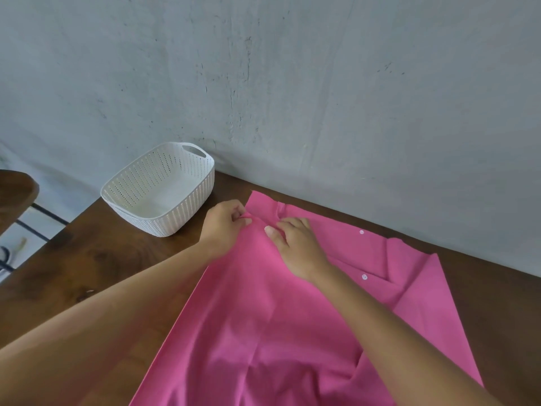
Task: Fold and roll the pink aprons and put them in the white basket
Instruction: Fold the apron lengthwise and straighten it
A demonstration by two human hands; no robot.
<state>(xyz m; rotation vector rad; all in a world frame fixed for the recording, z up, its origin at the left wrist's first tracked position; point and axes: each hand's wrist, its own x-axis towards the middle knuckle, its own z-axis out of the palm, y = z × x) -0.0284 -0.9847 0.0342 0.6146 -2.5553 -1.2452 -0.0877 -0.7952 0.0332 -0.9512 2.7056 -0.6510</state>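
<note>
I look down on a pink apron (263,332) spread over a dark wooden surface (87,259). It runs from the near edge of my view out to both hands at its far end.

My left hand (224,227) pinches a small raised fold of the cloth at the apron's left edge, thumb and fingertips closed on it. My right hand (295,247) lies just beside it on the fabric. Its fingers are bent down over a ridge of cloth and its thumb reaches toward the left hand. It seems to grip the cloth, though the fingers hide the contact.

Right of the right hand, a flap of the apron is already turned inward, with two white buttons (361,231) showing along it. The white basket (187,212) stands just left of the left hand and a little beyond it, with nothing visible inside.

I judge this to be the folding step, with the top edge being gathered or straightened; rolling has not begun. The next move calls for both hands to hold their pinches evenly and carry the cloth across, keeping the edges lined up so the fold lies flat.
</note>
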